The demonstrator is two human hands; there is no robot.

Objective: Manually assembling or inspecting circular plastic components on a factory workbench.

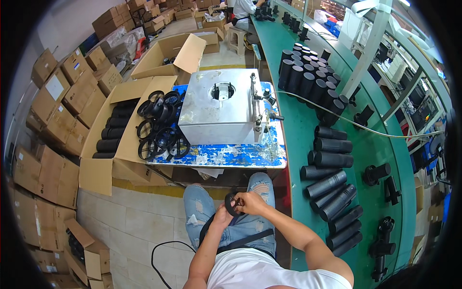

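Note:
Above my lap, both hands are closed on one black ring-shaped plastic part (229,204), which stands tilted on edge between them. My left hand (222,216) grips its lower left side. From the right, my right hand (251,203) has its fingers curled at the ring's face and hides part of it. In front of me a silver metal box fixture (211,123) sits on a worn blue-and-white table (226,155), with a round opening in its top and clamp hardware on its right side. A heap of similar black spoked rings (163,137) lies to the fixture's left.
On the right runs a green workbench (298,202) with black cylinders lying down (332,173) and others standing (313,79). A thin hose (356,129) crosses it. Cardboard boxes (96,176) crowd the left. A black cable (153,255) lies on the floor. A person (244,12) sits farther along.

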